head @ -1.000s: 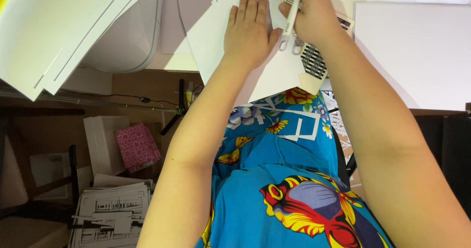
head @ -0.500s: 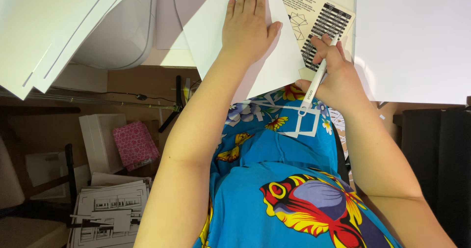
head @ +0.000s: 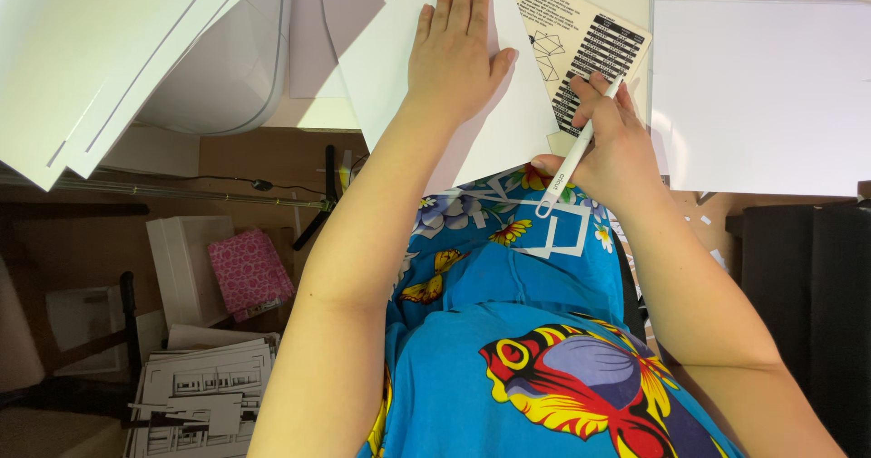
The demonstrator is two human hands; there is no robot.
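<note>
My left hand (head: 456,50) lies flat, fingers together, on a white sheet of card (head: 381,68) at the table's near edge. My right hand (head: 610,145) grips a slim white pen-shaped tool (head: 573,163), its looped end pointing down toward my lap. The hand sits at the sheet's lower right corner, over a cream card with black printed patterns (head: 581,41). White cut-out frame strips (head: 553,231) rest on my blue patterned clothing below the tool.
A large white board (head: 758,95) lies on the table at right. Several white sheets (head: 100,50) overhang at upper left beside a rounded white machine (head: 231,68). On the floor at left are a pink box (head: 249,272), a white box (head: 186,267) and cut card pieces (head: 204,399).
My right hand has come down from the sheet's top edge to its lower right corner, still holding the white tool. The left hand stays pressed on the sheet.
</note>
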